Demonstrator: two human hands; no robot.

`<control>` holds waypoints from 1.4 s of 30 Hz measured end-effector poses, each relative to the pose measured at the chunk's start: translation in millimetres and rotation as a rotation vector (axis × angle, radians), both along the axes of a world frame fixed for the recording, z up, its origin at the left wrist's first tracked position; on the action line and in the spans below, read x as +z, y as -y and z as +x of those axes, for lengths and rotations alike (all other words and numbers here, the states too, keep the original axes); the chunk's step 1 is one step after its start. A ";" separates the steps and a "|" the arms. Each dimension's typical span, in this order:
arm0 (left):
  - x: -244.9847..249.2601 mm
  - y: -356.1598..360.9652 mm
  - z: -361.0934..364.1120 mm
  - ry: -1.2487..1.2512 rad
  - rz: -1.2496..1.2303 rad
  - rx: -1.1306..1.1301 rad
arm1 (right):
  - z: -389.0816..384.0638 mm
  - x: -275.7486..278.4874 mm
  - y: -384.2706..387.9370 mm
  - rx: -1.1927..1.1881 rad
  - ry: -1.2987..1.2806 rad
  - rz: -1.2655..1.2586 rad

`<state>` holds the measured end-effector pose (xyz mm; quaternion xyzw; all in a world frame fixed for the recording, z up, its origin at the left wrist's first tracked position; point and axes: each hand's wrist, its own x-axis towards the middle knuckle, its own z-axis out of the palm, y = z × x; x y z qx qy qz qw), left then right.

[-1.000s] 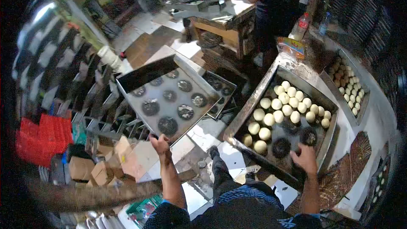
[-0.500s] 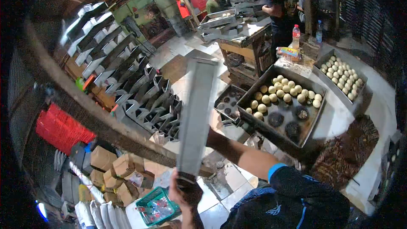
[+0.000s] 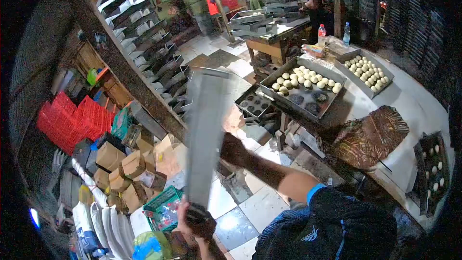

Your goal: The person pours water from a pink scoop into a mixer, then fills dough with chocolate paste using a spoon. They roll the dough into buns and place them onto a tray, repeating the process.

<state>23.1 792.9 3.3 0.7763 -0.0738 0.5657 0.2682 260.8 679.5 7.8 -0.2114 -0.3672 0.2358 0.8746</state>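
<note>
A grey metal baking tray (image 3: 206, 137) is held up in front of me, turned so that mostly one long narrow side shows. My left hand (image 3: 196, 221) grips its lower end, thumb along the near edge. Against its right side is my right hand (image 3: 234, 150), closed at the tray's edge, with the fingertips hidden behind the metal. To the right, a large tray (image 3: 275, 97) holds round pale dough balls (image 3: 308, 75) and dark round moulds. A smaller tray of dark round hollows (image 3: 254, 104) sits just beyond my right hand.
Racked metal trays (image 3: 139, 31) stand left behind a wooden post (image 3: 125, 62). Red crates (image 3: 91, 118), cardboard boxes (image 3: 132, 163) and a green crate (image 3: 166, 201) crowd the lower left. The white table (image 3: 409, 110) carries another dough tray (image 3: 358, 86) and a brown cloth (image 3: 373, 137). People stand at the back.
My view has turned down and to the right, so the table and its trays appear higher and further left. The held tray has shifted left in view, still in both hands.
</note>
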 end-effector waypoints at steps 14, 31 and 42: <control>-112.6 41.1 59.3 -0.577 -1.119 -0.904 | -173.3 11.8 436.1 -0.875 -0.152 -0.833; 18.7 267.2 205.4 -0.951 -0.919 -1.805 | -342.2 -38.0 408.2 -1.857 -0.981 0.123; 6.0 285.6 231.9 -0.938 -0.741 -1.590 | -258.2 -89.0 463.8 -2.240 -1.093 0.421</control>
